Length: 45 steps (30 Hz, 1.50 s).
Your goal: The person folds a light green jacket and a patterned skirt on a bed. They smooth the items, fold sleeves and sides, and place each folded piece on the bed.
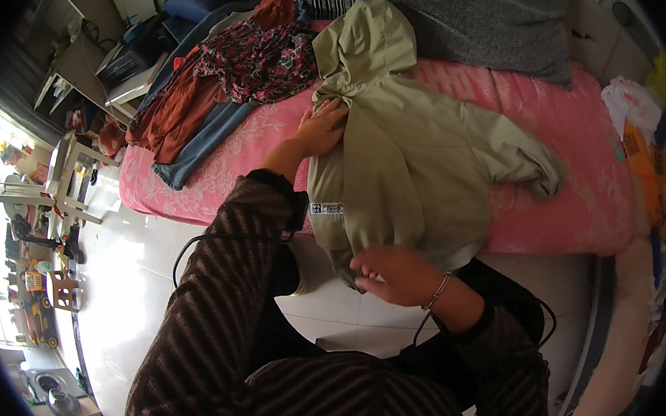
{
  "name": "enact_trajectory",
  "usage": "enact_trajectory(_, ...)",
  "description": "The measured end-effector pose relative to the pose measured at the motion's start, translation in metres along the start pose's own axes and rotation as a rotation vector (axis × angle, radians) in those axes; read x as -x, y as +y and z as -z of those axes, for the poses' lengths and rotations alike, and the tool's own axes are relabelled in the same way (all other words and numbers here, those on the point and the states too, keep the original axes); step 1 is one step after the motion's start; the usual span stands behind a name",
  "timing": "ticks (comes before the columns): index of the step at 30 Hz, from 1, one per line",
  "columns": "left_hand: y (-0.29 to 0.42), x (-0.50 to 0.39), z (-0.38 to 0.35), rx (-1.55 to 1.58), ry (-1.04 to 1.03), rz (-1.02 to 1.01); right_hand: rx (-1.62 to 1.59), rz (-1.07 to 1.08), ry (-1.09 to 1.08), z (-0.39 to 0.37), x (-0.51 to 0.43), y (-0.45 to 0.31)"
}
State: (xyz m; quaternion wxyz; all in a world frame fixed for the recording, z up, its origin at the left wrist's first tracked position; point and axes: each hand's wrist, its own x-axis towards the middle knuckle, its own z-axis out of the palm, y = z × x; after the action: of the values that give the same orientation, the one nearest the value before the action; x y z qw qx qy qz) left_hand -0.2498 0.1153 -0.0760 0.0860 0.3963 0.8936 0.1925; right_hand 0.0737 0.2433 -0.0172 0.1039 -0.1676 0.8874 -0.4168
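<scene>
A light olive-green hooded jacket (432,139) lies on a pink patterned bedspread (566,220), its hood towards the far side. One sleeve reaches out to the right; the other is laid lengthwise down the jacket's body. My left hand (323,126) presses flat near the jacket's left shoulder, fingers spread. Close to the near end of the folded sleeve, beyond the bed's edge, is my right hand (398,275), slightly blurred, its fingers curled. Whether it grips the cuff cannot be told. A patch with writing (327,209) shows on the jacket's left side.
Left of the jacket lie a floral garment (256,61), a rust-red garment (185,111) and blue jeans (203,145). A grey cover (487,32) spans the bed's far side. Plastic bags (631,105) are at the right. A white chair (71,176) stands at left.
</scene>
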Motion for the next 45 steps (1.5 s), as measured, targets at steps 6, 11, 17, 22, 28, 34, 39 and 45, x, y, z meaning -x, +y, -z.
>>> enact_trajectory(6,0.029,0.010,0.020,0.319,0.223,0.239,0.057,-0.099,0.310,0.021,-0.019,0.020)
enact_trajectory(11,0.094,0.048,-0.015,-0.121,0.314,-0.140,0.134,-0.054,0.256,0.018,-0.021,0.042)
enact_trajectory(17,0.096,0.048,-0.020,-0.149,0.123,-0.033,-0.059,-0.376,0.686,0.115,0.032,0.073)
enact_trajectory(22,0.094,0.052,-0.008,-0.105,0.022,-0.041,0.409,-0.791,1.280,0.202,0.121,0.137)
enact_trajectory(28,0.123,0.073,0.028,0.171,0.080,-0.223,0.217,-1.042,1.026,0.195,0.127,0.166)
enact_trajectory(34,0.184,0.102,0.046,0.839,-0.248,-0.132,0.149,-0.659,1.269,0.194,0.097,0.095)
enact_trajectory(39,0.212,0.107,0.031,1.466,-0.362,-0.069,-0.141,-0.326,0.996,0.150,0.036,0.023)
enact_trajectory(45,0.187,0.086,0.005,1.845,-0.263,0.278,-0.725,-0.146,0.664,0.124,0.016,-0.007)
